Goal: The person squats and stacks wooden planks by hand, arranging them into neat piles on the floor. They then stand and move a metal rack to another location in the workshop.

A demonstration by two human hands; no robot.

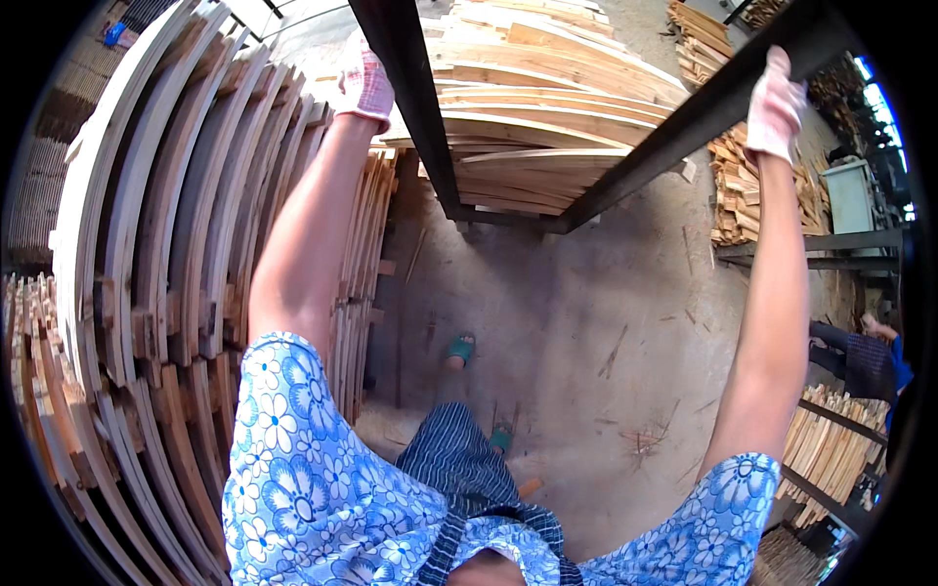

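A dark metal frame [625,186] stands before me, its two long bars spreading upward on either side of a stack of pale wooden boards [547,73]. On the left bar's outer side is my left hand [367,90], in a pinkish-white glove, closed against the metal with its fingers partly hidden. My right hand [779,115], gloved alike, grips the right bar high up, one digit lying along it and the others out of sight behind. Both arms are stretched far forward.
Tall stacks of long boards [166,205] rise close along my left. Short wood pieces [738,190] are piled at the right, past a dark metal rail [811,244]. Wood scraps [640,439] litter the concrete floor [586,322]. Another person [870,361] is at the far right.
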